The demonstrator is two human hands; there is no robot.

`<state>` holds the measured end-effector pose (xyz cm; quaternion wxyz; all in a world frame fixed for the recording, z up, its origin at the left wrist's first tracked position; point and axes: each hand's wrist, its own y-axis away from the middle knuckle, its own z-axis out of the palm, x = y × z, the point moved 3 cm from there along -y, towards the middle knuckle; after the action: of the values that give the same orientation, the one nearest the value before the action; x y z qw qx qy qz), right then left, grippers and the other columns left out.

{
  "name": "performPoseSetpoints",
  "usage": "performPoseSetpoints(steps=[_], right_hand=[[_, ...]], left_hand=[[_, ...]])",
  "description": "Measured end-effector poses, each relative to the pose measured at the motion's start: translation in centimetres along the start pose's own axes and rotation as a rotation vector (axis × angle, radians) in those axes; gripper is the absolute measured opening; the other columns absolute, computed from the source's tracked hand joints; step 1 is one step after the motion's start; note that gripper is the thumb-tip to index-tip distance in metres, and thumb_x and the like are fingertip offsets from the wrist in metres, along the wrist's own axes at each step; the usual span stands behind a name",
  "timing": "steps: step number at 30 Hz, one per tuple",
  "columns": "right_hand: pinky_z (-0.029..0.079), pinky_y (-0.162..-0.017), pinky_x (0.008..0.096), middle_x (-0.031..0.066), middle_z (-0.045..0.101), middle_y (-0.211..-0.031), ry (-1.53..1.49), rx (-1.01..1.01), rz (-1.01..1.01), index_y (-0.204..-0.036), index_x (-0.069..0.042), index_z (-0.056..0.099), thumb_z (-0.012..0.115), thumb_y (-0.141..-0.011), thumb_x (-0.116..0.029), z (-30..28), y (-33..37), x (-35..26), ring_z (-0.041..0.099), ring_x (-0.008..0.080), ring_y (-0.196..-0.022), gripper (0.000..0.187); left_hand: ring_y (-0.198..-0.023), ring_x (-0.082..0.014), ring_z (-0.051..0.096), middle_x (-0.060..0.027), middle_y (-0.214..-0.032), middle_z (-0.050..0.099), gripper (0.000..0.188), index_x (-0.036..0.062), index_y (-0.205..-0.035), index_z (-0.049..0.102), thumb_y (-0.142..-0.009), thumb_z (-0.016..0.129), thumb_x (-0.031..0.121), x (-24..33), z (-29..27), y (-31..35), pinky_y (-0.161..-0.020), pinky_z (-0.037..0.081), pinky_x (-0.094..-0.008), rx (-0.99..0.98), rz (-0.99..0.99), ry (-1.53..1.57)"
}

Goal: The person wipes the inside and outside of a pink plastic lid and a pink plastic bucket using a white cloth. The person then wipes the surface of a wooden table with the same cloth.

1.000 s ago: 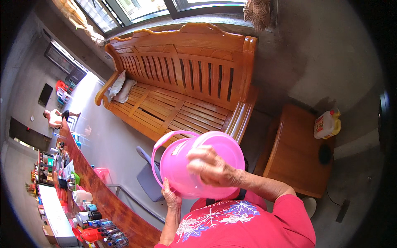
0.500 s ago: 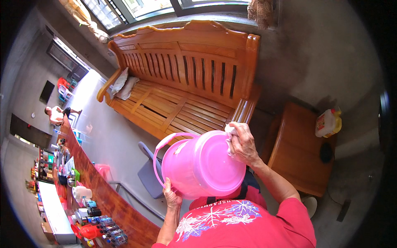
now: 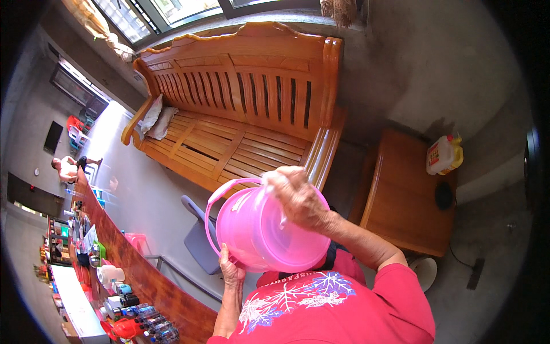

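Observation:
A pink plastic bucket [image 3: 247, 232] lies tipped on its side in front of my red shirt, its round base turned toward the right. Its pink handle [image 3: 211, 212] loops out on the left. My left hand [image 3: 231, 268] grips the bucket's rim from below, thumb up along the outside. Across the top of the bucket, close to the base edge, is my right hand [image 3: 297, 198], closed and a little smeared by motion. A white wad of cloth or tissue [image 3: 266, 182] peeks out at its fingers, mostly hidden by them.
A wooden slatted bench [image 3: 229, 132] stands ahead. To the right is a wooden side table [image 3: 404, 200] with a yellow-and-white jug [image 3: 443, 156]. A grey chair [image 3: 200, 238] sits beyond the bucket. Bottles [image 3: 152, 321] crowd a long wooden counter [image 3: 172, 292] at left; another person [image 3: 67, 169] is far off.
My right hand has moved left from the base's right edge over the bucket's upper side, taking the white wad along. The bucket has turned slightly; my left hand keeps its grip.

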<state>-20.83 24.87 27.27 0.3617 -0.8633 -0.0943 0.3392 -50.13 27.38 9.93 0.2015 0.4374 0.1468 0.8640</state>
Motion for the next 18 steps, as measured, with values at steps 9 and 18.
performPoseSetpoints(steps=[9,18], right_hand=[[0.041,-0.092,0.0423,0.0256,0.044,-0.119,0.29,-0.223,0.187,-0.121,0.009,0.046,0.074,-0.065,-0.01,-3.0,7.9,-1.1,0.045,0.0364,-0.108,0.065],[0.043,-0.088,0.0444,0.0171,0.054,-0.109,0.153,0.134,0.067,-0.112,0.002,0.053,0.064,-0.073,0.003,-2.5,4.8,-0.6,0.051,0.0344,-0.104,0.04]], left_hand=[[-0.098,-0.0209,0.06,-0.0075,-0.107,0.063,0.028,0.0047,-0.112,0.057,-0.096,0.049,0.027,0.2,-0.4,0.7,-0.087,0.049,-0.0369,0.082,0.029,0.009],[-0.099,-0.0199,0.06,-0.0069,-0.107,0.063,0.028,0.0051,-0.111,0.058,-0.096,0.05,0.027,0.4,0.9,0.6,-0.088,0.049,-0.0354,-0.003,-0.009,0.014]])
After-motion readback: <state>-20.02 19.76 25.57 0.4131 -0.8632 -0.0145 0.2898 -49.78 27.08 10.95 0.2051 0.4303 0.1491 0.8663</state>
